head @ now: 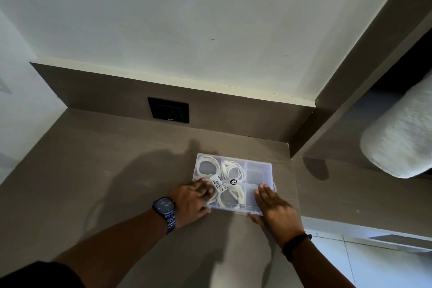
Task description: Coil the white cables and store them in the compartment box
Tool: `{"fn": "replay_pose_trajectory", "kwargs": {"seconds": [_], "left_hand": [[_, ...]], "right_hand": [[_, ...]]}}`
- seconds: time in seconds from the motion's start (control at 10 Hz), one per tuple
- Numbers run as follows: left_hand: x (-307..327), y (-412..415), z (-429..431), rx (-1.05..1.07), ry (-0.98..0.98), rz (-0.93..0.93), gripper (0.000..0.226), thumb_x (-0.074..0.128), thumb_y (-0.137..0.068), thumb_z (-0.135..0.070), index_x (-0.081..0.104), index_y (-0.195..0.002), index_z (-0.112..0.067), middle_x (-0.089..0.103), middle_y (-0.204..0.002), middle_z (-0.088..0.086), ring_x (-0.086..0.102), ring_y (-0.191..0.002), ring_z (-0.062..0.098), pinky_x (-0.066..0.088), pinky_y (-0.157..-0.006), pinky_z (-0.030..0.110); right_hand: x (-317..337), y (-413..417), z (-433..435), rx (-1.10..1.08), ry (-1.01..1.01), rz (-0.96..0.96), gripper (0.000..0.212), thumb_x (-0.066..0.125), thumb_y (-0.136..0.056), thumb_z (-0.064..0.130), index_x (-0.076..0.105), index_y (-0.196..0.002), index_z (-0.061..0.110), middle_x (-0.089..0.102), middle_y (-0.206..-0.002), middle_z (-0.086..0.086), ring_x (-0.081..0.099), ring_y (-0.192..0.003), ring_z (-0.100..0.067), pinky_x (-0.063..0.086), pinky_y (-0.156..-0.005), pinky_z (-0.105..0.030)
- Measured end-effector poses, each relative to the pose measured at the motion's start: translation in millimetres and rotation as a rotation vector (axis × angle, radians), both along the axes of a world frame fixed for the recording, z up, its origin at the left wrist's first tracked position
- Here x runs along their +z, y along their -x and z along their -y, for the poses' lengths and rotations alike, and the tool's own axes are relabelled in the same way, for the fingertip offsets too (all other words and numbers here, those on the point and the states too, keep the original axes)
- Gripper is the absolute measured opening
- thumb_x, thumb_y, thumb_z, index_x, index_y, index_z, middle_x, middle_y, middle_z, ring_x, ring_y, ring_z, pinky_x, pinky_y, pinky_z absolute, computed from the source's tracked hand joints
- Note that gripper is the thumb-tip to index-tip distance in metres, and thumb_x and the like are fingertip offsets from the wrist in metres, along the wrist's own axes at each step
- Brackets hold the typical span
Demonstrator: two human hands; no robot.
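Observation:
A clear plastic compartment box (pixel 258 166) lies on the brown desk with its lid down. Coiled white cables (pixel 207 166) show through the lid in the left and middle compartments. The right compartments look empty. A barcode label and a round black sticker sit on the lid. My left hand (pixel 191 200) rests flat on the box's near left corner, fingers spread, thumb at the front edge. My right hand (pixel 273 203) lies flat on the near right part of the lid, thumb under the front edge.
A black wall socket (pixel 168 110) is set in the brown backsplash behind the desk. A brown partition (pixel 339 100) stands to the right of the box. A rolled white towel (pixel 402 133) lies on a shelf at far right. The desk's right edge drops to a tiled floor.

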State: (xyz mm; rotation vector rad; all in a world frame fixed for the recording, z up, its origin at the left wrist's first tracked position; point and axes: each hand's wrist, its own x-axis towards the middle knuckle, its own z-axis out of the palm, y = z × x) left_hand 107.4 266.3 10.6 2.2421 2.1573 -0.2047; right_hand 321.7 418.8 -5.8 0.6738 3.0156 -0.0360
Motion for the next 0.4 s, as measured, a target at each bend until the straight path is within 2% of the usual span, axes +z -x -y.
{"fn": "replay_pose_trajectory", "kwargs": {"seconds": [0.1,0.2,0.3,0.4], "left_hand": [[-4.8,19.6,-27.8,0.102,0.067,0.094,0.06,0.048,-0.089,-0.046,0.036,-0.136,-0.011,0.042,-0.146,0.009,0.031,-0.138,0.023,0.033,-0.109,0.032],[-3.4,42.3,-54.6,0.144,0.08,0.118,0.055,0.046,-0.091,-0.04,0.031,-0.135,-0.01,0.038,-0.148,0.008,0.023,-0.141,0.025,0.037,-0.105,0.039],[-5.3,59.0,-69.7,0.175,0.096,0.134,0.052,0.049,-0.09,-0.04,0.033,-0.131,-0.011,0.04,-0.147,0.007,0.023,-0.14,0.023,0.04,-0.101,0.042],[-3.1,74.0,-74.2,0.12,0.125,0.125,0.055,0.052,-0.088,-0.041,0.033,-0.132,-0.014,0.036,-0.149,0.007,0.021,-0.141,0.022,0.038,-0.107,0.044]], "right_hand": [[7.1,22.0,-21.9,-0.049,0.066,0.016,0.075,0.067,-0.071,0.052,0.055,-0.124,0.001,0.057,-0.131,-0.02,0.059,-0.116,-0.029,0.051,-0.092,-0.036],[6.1,47.6,-45.6,-0.123,0.231,0.044,0.08,0.051,-0.087,0.053,0.016,-0.147,0.012,0.016,-0.158,-0.01,0.02,-0.143,-0.022,0.019,-0.115,-0.031],[3.1,66.9,-63.0,-0.162,0.259,0.016,0.088,0.058,-0.081,0.058,0.02,-0.146,0.012,0.017,-0.158,-0.009,0.02,-0.143,-0.021,0.015,-0.115,-0.028],[11.5,81.0,-61.1,-0.199,0.198,-0.002,0.091,0.058,-0.074,0.068,0.035,-0.14,0.011,0.033,-0.152,-0.01,0.029,-0.14,-0.023,0.023,-0.114,-0.032]]}}
